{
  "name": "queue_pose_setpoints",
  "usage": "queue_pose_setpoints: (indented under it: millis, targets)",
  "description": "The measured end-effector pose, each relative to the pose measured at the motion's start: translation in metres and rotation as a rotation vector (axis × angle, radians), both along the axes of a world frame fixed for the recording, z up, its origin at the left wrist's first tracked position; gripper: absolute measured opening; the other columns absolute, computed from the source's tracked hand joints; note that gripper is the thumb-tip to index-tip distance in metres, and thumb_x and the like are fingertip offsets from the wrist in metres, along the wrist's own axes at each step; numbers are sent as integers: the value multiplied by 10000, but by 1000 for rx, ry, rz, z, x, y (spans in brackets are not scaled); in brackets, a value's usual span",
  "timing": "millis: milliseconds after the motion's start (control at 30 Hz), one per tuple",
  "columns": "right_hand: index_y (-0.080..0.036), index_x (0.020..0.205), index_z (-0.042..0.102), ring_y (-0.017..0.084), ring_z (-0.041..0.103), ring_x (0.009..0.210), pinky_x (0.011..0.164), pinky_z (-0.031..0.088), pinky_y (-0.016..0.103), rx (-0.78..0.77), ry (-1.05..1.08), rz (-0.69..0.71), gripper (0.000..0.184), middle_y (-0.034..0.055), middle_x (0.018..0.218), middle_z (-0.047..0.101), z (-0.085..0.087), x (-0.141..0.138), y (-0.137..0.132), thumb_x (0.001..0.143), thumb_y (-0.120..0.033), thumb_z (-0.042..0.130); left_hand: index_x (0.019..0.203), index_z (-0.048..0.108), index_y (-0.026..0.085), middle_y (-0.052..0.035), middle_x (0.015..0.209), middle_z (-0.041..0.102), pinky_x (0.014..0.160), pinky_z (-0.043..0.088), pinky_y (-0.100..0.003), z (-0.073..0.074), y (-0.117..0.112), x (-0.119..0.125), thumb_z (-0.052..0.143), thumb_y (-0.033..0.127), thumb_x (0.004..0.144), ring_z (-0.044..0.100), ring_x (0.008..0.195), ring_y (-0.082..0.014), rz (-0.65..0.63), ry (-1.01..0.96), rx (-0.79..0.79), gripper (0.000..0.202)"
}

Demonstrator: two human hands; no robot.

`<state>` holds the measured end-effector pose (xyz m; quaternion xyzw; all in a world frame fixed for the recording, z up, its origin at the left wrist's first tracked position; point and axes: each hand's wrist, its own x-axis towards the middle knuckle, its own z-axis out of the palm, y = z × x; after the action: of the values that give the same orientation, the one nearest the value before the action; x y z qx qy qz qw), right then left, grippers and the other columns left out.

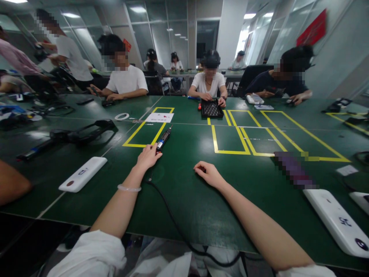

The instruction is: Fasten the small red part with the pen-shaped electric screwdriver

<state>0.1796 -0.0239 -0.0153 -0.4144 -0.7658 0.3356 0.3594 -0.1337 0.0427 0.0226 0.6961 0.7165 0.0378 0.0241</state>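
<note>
My left hand (148, 157) lies on the green table at the near end of a pen-shaped electric screwdriver (164, 139), its fingers around the rear part. The tool has a dark grip, a silver section and a blue band, and its thin tip points away from me. Part of its rear is hidden by my fingers. To the right, my right hand (210, 174) rests on the tabletop with fingers curled in; nothing shows in it. Below my left wrist a black cable (170, 207) runs over the table edge toward me.
Yellow tape outlines (233, 152) mark the green table (184, 184). A paper sheet (160, 117) lies ahead. White power banks (83, 174) sit left and right, with a black strapped frame (83, 132) at left. Across, a person handles a black tray of small parts (212, 109).
</note>
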Motion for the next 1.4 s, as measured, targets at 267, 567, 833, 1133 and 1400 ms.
queue_pose_setpoints:
  millis: [267,567,833,1133,1400]
  targets:
    - [-174,882,652,137,592,719,687,445,245,13,-5,9,119,20,812,664,1,2,0,885,-219,542,1442,369,214,-168,1435,393,956,429,-488,-7,23,-70,441,513,896,457,1224,-372,113,35,15,627]
    - [-170,878,650,131,586,722,692,440,240,20,-14,9,123,17,808,655,2,2,-1,886,-220,539,1183,541,159,-180,1228,519,898,446,-447,-4,8,-63,524,384,861,503,1129,-345,198,127,271,392]
    - [-177,887,650,139,588,729,699,442,252,17,-24,13,121,19,812,658,2,2,0,888,-226,539,1040,574,137,-194,1168,552,917,422,-487,2,3,-50,404,364,911,514,1107,-353,199,68,371,312]
    - [-177,991,614,129,584,723,701,450,250,-13,31,30,152,13,822,644,-4,1,1,882,-272,568,1087,620,227,-34,1025,695,853,463,-296,9,-39,68,448,452,915,639,925,-192,-548,-529,32,331]
    - [-166,896,602,116,552,684,664,439,237,-131,112,147,252,-6,777,619,4,0,-5,864,-416,615,1207,530,196,-26,923,686,772,463,-263,12,-72,108,493,379,911,644,847,-166,-715,-752,-225,350]
